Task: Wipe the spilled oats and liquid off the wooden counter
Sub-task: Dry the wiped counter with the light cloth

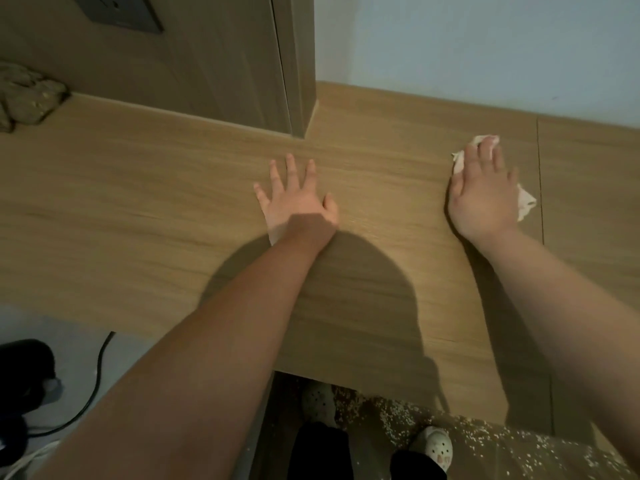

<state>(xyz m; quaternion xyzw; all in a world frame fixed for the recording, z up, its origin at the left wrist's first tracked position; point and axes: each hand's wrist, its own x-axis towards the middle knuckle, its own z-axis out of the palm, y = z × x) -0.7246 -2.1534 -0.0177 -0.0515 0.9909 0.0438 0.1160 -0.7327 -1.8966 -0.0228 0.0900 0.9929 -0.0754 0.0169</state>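
Tissue [459, 163] white, crumpled, under right hand [485, 195]

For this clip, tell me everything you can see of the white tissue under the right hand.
The tissue is white, thin and crumpled, and looks like paper. Most of it is hidden beneath the right hand, whose flat fingers press it onto the wooden counter. Ragged edges show past the fingertips, on the thumb side and on the little-finger side. It lies toward the counter's back right, beside a seam in the wood. Whether it is wet cannot be told.
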